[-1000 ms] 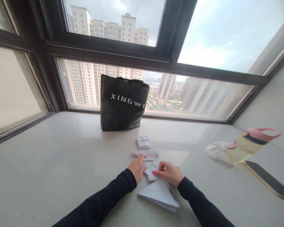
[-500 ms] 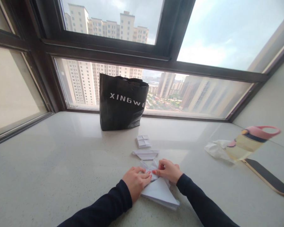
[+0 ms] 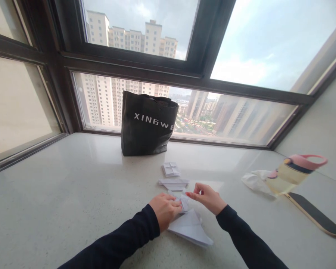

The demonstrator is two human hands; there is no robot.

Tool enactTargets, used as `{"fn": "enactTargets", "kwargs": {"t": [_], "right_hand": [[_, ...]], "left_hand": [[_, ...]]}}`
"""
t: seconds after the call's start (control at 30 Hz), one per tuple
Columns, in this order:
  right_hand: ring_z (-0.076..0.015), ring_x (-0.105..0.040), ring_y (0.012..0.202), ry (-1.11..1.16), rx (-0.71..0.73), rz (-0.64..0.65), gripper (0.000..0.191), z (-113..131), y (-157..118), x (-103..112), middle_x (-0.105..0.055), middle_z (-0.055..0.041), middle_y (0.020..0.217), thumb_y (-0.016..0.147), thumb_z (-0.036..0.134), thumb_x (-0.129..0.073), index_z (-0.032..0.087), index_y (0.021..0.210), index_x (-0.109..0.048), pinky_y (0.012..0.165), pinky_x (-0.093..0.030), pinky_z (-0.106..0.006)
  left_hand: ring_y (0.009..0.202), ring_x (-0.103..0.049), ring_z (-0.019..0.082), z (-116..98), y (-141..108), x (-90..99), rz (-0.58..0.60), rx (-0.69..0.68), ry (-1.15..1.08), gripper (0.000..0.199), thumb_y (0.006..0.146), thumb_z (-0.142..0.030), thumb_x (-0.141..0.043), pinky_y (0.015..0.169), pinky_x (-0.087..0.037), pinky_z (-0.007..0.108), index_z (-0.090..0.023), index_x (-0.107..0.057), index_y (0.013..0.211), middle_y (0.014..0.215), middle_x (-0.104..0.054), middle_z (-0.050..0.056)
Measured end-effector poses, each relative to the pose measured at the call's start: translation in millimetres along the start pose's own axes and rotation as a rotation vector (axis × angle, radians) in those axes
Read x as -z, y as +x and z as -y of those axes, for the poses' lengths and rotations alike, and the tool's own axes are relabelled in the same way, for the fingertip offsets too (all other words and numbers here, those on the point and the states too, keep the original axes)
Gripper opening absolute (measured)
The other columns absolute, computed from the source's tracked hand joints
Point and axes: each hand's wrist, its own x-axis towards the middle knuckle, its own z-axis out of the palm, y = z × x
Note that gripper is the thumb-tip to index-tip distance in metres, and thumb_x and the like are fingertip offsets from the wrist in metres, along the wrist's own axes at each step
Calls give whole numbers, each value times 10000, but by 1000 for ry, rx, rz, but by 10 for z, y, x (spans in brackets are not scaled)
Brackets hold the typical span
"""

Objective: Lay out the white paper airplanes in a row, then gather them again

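Note:
Under my left hand [image 3: 165, 210] lies a small piece of folded white paper [image 3: 184, 203], creased into flaps. The fingers of that hand are stretched out and press the paper onto the white counter. My right hand [image 3: 207, 198] is closed in a pinch at the paper's upper right flap. Just in front of me, a fan-like stack of white paper [image 3: 189, 228] touches or nearly touches the small piece. Beyond my hands are a flat folded paper strip [image 3: 173, 184] and a square folded paper piece [image 3: 171, 169].
A black bag [image 3: 148, 127] with white lettering stands by the window. At the right, a pink-lidded bottle [image 3: 292, 173] stands beside a crumpled white tissue [image 3: 257, 181] and a dark flat object with a light edge [image 3: 316, 215]. The counter [image 3: 58, 201] extends to the left.
My right hand has lifted slightly up and to the right, with the pinched flap raised away from the paper's middle. My left hand stays pressed on the paper. The view has shifted slightly.

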Motion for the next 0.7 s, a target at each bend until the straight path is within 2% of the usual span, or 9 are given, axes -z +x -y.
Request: {"fn": "enactTargets", "kwargs": {"t": [0.2,0.3,0.37,0.43,0.5,0.57,0.6,0.67,0.7], "right_hand": [[-141,-475,560,80,163,-190,352,393,-337,89,-535,21,542,713,507,-481,208,527,-464,620,-342,-305],[-146,-487,600,162,348,-163,282,660,-610,-47,-524,9,599,800,400,-422,208,603,-483,646,-371,-307],[-157,-502,646,191,495,-80,171,793,-750,-254,-539,-4,653,791,338,-458,213,694,-522,648,-403,-297],[-172,-529,736,215,605,-7,85,855,-813,-556,-579,-23,781,754,270,-511,221,812,-550,660,-439,-279],[-195,-546,831,227,676,5,250,839,-795,-913,-598,-60,919,711,250,-553,194,954,-541,731,-458,-287],[-232,-523,961,175,814,-5,516,770,-729,-1257,-558,-130,1076,695,282,-570,114,1161,-426,792,-461,-304],[-253,-504,1009,126,872,-36,588,727,-692,-1403,-534,-156,1125,706,290,-562,87,1220,-360,807,-462,-323],[-248,-533,991,34,975,-148,526,646,-639,-1610,-566,-141,1100,768,238,-506,125,1251,-330,763,-495,-317],[-246,-551,970,8,983,-212,491,616,-629,-1671,-595,-126,1061,785,208,-487,145,1249,-340,754,-503,-318]], "left_hand": [[961,-524,191,2,-142,181,-149,51,-139,440,595,11,-402,849,-393,311,-149,-566,971,1042,-607,74],[951,-520,177,-37,-294,218,-313,222,-340,472,572,26,-361,856,-395,308,-152,-575,954,1001,-612,68],[919,-534,170,-81,-402,231,-429,429,-534,415,633,-1,-338,815,-421,302,-170,-579,925,953,-619,58],[898,-546,173,-120,-510,235,-486,623,-719,338,687,-59,-341,764,-443,292,-176,-580,895,926,-621,53],[897,-551,181,-139,-614,222,-493,719,-835,281,701,-113,-367,748,-449,285,-167,-583,872,931,-621,55],[858,-566,178,-138,-708,186,-484,720,-854,252,721,-156,-377,749,-450,279,-165,-585,863,919,-624,55],[821,-576,173,-131,-746,158,-472,699,-832,244,732,-173,-379,743,-453,273,-171,-587,860,894,-629,51],[781,-583,164,-110,-798,88,-451,638,-750,237,745,-190,-374,743,-455,260,-189,-592,837,842,-637,40],[785,-582,162,-97,-811,52,-442,604,-701,237,746,-189,-368,751,-454,253,-197,-593,819,829,-640,38]]}}
